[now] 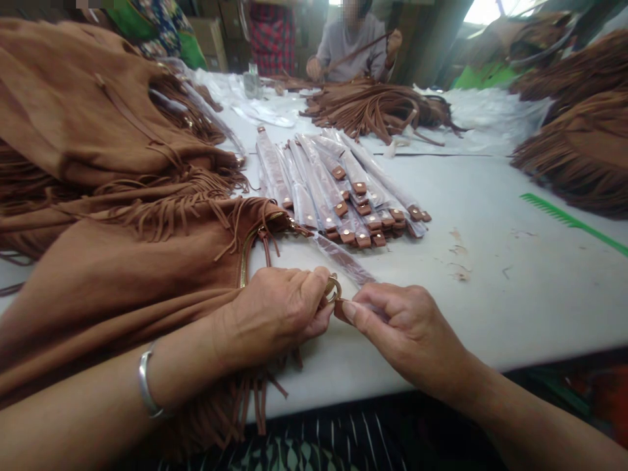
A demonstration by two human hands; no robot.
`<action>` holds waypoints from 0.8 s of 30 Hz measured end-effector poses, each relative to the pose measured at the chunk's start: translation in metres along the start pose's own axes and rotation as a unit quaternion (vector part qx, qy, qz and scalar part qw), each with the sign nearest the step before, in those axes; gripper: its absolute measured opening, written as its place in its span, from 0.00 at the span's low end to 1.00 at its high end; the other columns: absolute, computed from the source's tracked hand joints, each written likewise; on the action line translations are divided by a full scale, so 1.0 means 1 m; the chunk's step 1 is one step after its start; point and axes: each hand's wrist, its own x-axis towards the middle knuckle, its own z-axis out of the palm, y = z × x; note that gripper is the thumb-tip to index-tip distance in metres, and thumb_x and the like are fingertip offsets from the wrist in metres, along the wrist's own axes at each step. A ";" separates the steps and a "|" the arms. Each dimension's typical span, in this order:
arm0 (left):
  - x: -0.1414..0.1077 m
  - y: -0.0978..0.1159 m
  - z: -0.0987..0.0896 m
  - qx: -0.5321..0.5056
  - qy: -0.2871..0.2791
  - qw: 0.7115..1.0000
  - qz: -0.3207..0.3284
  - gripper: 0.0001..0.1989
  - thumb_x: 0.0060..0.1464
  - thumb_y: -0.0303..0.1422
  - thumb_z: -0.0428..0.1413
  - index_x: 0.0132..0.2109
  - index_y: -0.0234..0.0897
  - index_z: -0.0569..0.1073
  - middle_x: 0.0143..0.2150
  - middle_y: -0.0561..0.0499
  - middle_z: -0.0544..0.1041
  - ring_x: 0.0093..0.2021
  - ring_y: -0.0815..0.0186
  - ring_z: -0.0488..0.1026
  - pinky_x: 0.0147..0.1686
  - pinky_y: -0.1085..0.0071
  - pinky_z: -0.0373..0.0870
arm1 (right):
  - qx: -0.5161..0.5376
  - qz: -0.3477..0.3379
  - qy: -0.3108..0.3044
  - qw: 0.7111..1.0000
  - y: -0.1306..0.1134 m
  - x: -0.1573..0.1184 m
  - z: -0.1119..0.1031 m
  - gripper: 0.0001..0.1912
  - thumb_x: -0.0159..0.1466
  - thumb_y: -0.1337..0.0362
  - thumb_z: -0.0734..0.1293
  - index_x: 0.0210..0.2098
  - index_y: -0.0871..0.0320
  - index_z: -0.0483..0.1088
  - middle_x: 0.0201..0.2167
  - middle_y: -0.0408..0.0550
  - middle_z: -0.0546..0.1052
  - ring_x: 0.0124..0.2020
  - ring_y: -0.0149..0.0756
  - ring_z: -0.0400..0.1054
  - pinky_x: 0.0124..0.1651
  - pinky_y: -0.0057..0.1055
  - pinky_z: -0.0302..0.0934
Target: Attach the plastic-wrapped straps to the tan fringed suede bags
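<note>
My left hand point(282, 304) is closed, pinching a gold-coloured metal ring point(334, 288) at the edge of a brown suede fringed bag point(147, 261). Between the thumb and fingers of my right hand point(412, 333) is the brown leather end of a strap point(343, 311), which touches the ring. The rest of that strap runs in a clear plastic sleeve point(343, 258) up toward the bag's far corner. A gold zipper point(244, 261) shows along the bag's opening. Part of the ring is hidden by my left fingers.
Beyond my hands lies a pile of plastic-wrapped straps point(338, 190). More fringed bags point(73, 111) are heaped at left and right. A green comb point(574, 222) rests on the white table point(530, 294). Across it, a person point(350, 46) holds a brown strip above a fringe heap point(373, 108).
</note>
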 end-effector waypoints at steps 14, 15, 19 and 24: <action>0.000 -0.004 0.000 -0.193 -0.036 0.978 -0.071 0.07 0.53 0.32 0.51 0.38 0.35 0.66 0.28 0.53 0.73 0.27 0.70 0.70 0.26 0.77 0.63 | 0.136 0.055 -0.025 0.989 0.001 0.002 -0.002 0.15 0.59 0.63 0.62 0.19 0.62 0.65 0.16 0.41 0.63 0.20 0.27 0.56 0.22 0.23 0.49; 0.000 -0.005 0.001 -0.192 -0.032 0.978 -0.070 0.07 0.53 0.32 0.51 0.39 0.34 0.66 0.28 0.53 0.73 0.27 0.70 0.70 0.26 0.76 0.63 | 0.149 0.057 -0.027 0.987 0.001 0.002 -0.002 0.15 0.59 0.62 0.62 0.19 0.63 0.65 0.16 0.41 0.63 0.20 0.27 0.56 0.22 0.23 0.49; 0.000 -0.005 0.002 -0.163 -0.030 0.984 -0.065 0.07 0.53 0.33 0.50 0.39 0.33 0.66 0.28 0.52 0.73 0.26 0.69 0.69 0.26 0.75 0.62 | 0.181 0.052 -0.045 0.981 0.003 0.003 -0.002 0.15 0.59 0.63 0.62 0.19 0.63 0.65 0.17 0.40 0.62 0.20 0.26 0.54 0.22 0.22 0.48; 0.000 -0.004 -0.003 -0.181 -0.057 0.979 -0.075 0.07 0.52 0.33 0.50 0.38 0.34 0.66 0.29 0.52 0.72 0.28 0.69 0.69 0.27 0.75 0.62 | 0.216 0.050 -0.057 0.973 0.006 0.003 -0.003 0.14 0.60 0.63 0.62 0.20 0.63 0.65 0.16 0.39 0.60 0.19 0.24 0.52 0.21 0.21 0.46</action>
